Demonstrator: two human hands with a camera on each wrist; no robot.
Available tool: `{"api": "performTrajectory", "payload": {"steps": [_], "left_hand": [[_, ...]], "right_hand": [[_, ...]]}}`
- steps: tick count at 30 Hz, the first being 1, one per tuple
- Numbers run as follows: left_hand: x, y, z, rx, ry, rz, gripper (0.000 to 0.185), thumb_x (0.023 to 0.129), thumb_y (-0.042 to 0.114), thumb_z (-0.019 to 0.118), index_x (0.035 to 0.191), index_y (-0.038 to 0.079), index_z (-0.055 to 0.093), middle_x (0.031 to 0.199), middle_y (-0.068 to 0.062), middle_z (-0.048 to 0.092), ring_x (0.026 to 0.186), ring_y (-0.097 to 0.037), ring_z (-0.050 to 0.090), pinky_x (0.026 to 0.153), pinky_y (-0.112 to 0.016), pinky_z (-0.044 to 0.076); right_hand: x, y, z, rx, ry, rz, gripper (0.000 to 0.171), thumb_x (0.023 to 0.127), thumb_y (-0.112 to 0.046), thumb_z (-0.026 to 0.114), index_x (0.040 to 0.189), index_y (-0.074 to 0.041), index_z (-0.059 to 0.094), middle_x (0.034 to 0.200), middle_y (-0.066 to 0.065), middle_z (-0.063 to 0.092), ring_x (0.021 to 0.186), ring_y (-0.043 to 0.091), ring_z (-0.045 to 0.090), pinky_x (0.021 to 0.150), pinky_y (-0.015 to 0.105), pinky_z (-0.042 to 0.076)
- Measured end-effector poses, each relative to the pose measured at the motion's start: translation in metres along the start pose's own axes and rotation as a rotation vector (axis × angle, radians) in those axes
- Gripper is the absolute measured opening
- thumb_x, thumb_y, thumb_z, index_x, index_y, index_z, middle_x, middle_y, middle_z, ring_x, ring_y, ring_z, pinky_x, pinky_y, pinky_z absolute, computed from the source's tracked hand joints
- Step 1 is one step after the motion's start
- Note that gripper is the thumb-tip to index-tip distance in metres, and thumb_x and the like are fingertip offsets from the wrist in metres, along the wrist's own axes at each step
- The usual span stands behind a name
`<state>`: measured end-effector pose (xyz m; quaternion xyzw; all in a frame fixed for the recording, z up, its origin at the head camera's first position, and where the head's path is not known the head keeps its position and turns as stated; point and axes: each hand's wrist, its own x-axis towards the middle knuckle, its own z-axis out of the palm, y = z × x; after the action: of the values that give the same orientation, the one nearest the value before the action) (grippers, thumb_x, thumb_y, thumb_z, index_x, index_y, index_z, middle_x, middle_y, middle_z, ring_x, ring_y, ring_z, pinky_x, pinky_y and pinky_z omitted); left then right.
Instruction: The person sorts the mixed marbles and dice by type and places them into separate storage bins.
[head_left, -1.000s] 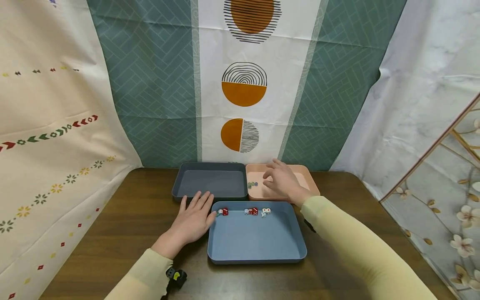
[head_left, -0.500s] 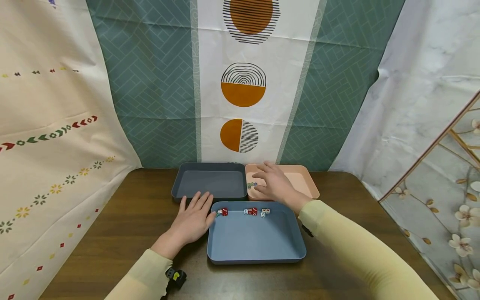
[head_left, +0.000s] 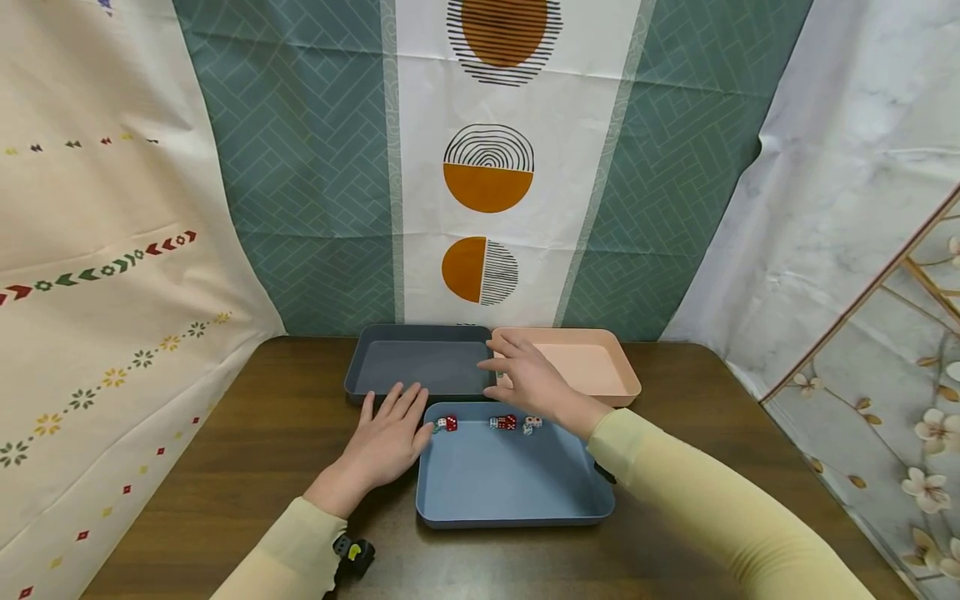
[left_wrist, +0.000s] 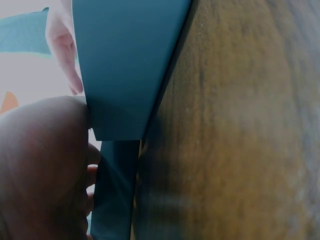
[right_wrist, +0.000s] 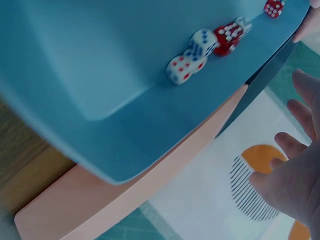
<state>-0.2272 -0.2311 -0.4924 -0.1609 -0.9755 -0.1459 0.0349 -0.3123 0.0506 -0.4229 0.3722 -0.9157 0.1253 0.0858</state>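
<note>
My left hand (head_left: 382, 446) lies with spread fingers at the left rim of the blue tray (head_left: 517, 487), thumb at the rim near its far corner. Inside that tray, along its far side, are several dice: a red die (head_left: 452, 423) near the corner, another red die (right_wrist: 227, 40) with white pips, and white dice (right_wrist: 180, 69) beside it. My right hand (head_left: 531, 385) hovers over the border of the dark grey tray (head_left: 420, 367) and the peach tray (head_left: 596, 367), fingers loosely extended, nothing visible in its grasp. It mostly hides the small pieces at the peach tray's left side.
The trays stand close together on a brown wooden table (head_left: 285, 433), the dark and peach ones behind the blue one. Patterned cloth (head_left: 315, 208) hangs right behind the table, with more cloth at both sides.
My right hand has moved left, from above the peach tray to its border with the dark tray, now covering the small pieces there. The left hand has stayed in place.
</note>
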Motion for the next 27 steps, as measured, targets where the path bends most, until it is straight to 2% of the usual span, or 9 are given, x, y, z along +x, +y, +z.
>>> {"api": "performTrajectory", "payload": {"steps": [9,19,27], "left_hand": [[-0.001,0.004,-0.005,0.044,-0.022,-0.014,0.069,0.119,0.043,0.047,0.174,0.006,0.031,0.181,-0.015,0.025,0.168,-0.042,0.014,0.129,-0.075,0.002],[-0.002,0.003,-0.004,0.055,-0.025,-0.012,0.068,0.119,0.044,0.046,0.174,0.006,0.031,0.181,-0.015,0.025,0.168,-0.042,0.015,0.129,-0.075,0.003],[-0.001,0.002,-0.005,0.053,-0.028,-0.007,0.068,0.12,0.045,0.045,0.174,0.006,0.031,0.181,-0.015,0.025,0.168,-0.041,0.014,0.129,-0.075,0.003]], "right_hand": [[0.003,-0.02,0.01,0.016,-0.021,-0.094,0.038,0.099,-0.029,0.087,0.133,-0.014,0.082,0.167,0.017,0.052,0.163,0.042,0.031,0.131,0.058,0.028],[0.006,-0.034,0.02,0.029,-0.079,-0.136,0.035,0.098,-0.029,0.088,0.131,-0.019,0.083,0.169,0.014,0.049,0.166,0.039,0.026,0.131,0.061,0.025],[0.011,-0.041,0.025,0.022,-0.105,-0.166,0.034,0.097,-0.03,0.089,0.129,-0.019,0.084,0.168,0.015,0.051,0.165,0.042,0.028,0.131,0.061,0.027]]}}
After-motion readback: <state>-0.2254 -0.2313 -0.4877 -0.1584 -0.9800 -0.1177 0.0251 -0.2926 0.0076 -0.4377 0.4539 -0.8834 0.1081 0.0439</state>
